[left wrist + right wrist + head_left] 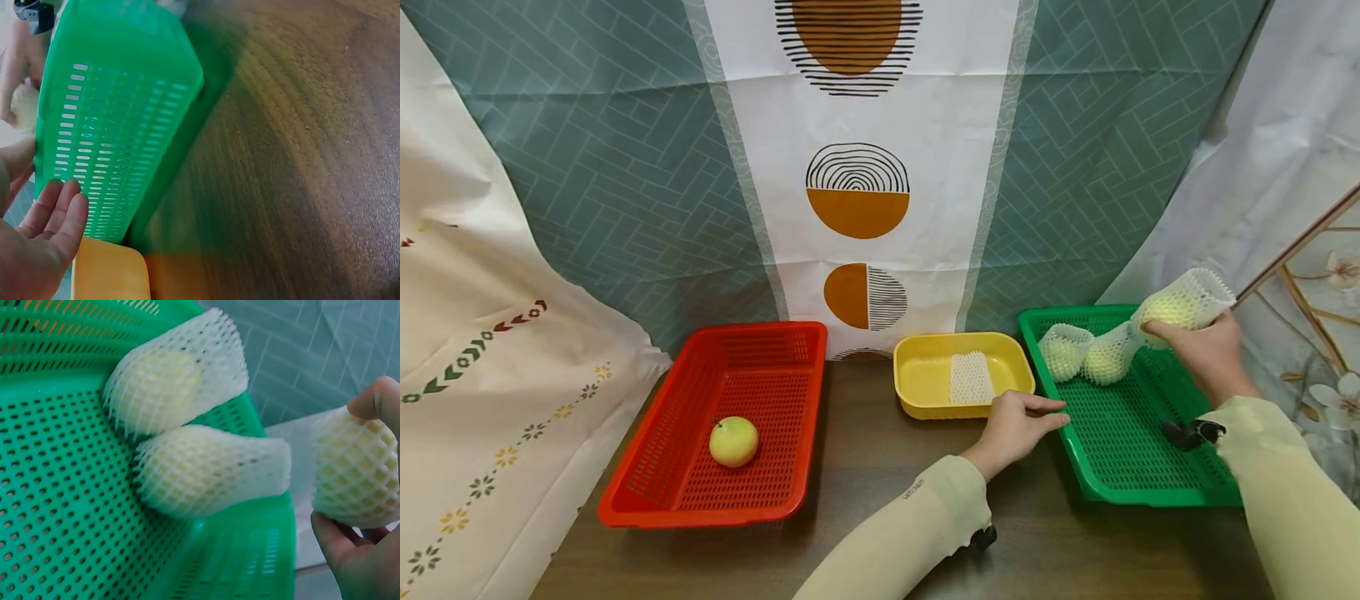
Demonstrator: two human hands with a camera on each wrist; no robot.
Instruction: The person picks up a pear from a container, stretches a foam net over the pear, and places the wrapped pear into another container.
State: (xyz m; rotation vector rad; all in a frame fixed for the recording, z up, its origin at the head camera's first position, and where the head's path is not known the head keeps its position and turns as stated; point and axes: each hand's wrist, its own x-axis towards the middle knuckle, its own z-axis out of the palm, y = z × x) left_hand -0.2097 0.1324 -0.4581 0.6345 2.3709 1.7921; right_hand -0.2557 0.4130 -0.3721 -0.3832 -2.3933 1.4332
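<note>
My right hand (1206, 350) grips a pear in a white foam net (1176, 312), raised over the far right of the green basket (1078, 454). In the right wrist view, thumb and fingers clasp the netted pear (356, 469) from two sides. Two more netted pears (187, 472) lie against the basket's far left corner, the loose ends of their nets sticking out. At the basket's left rim is my left hand (1015, 429), thumb and fingers loosely extended. The left wrist view shows its fingers (59, 215) beside the basket's slotted outer wall.
A yellow tray (917, 408) with a flat empty foam net (972, 379) stands left of the green basket. Farther left, a red basket (808, 433) holds one bare pear (733, 442). Patterned cloth (647, 200) hangs behind the wooden table (865, 475).
</note>
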